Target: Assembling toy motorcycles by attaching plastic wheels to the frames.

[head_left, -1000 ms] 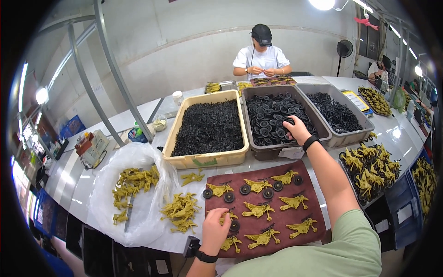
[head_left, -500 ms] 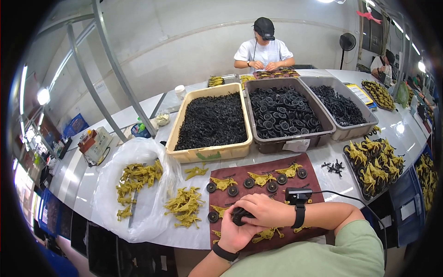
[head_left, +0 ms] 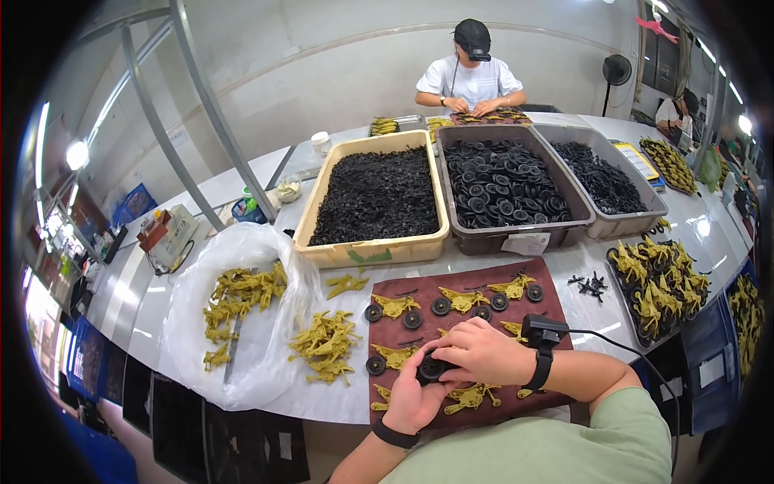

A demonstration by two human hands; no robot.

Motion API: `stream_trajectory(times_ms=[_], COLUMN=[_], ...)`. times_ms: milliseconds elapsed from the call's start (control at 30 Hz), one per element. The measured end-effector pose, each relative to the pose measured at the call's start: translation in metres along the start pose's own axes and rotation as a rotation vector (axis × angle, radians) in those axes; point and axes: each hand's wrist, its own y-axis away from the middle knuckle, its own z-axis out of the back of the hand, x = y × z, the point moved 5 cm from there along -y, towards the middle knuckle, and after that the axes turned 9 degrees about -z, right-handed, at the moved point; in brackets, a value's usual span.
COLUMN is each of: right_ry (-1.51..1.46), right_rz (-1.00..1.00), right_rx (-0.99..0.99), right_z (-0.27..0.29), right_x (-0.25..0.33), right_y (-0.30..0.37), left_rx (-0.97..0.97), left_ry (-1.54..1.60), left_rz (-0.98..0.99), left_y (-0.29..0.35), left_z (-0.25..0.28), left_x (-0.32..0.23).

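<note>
Above the dark red mat (head_left: 553,305), my left hand (head_left: 409,405) is curled around black toy wheels (head_left: 434,368). Over it bends my right hand (head_left: 488,352), its fingers closed on the same wheels; how many are held cannot be seen. Rows of yellow plastic frames (head_left: 461,300), shaped like small motorbikes, lie on the mat. Loose black wheels (head_left: 412,319) sit beside the ends of the upper frames. My hands and right forearm hide part of the middle and lower rows.
Behind the mat stand a cream bin (head_left: 371,255) of small black parts, a brown bin (head_left: 524,228) of wheels and a grey bin (head_left: 625,226). Yellow frames lie in a pile (head_left: 324,347) and a plastic bag (head_left: 189,355) at left. A loaded tray (head_left: 655,294) is right. A co-worker (head_left: 472,77) sits opposite.
The view has shifted slightly. My right fingers have opened away a little from the left palm, and a wheel's face now shows between my hands.
</note>
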Motion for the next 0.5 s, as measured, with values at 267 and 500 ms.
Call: stream_trajectory(times_ms=[267,500], right_ry=[-0.481,-0.299], right_rz=[-0.227,-0.51], right_rx=[-0.299,0.119], right_z=[0.022,-0.018], right_x=[-0.023,-0.06], right_y=[-0.007,0.001], left_rx=[-0.039,-0.009], left_ry=[0.102,0.058], left_rz=[-0.095,-0.263], left_y=[0.005,0.018], left_z=[-0.001,0.001], left_x=[-0.016,-0.041])
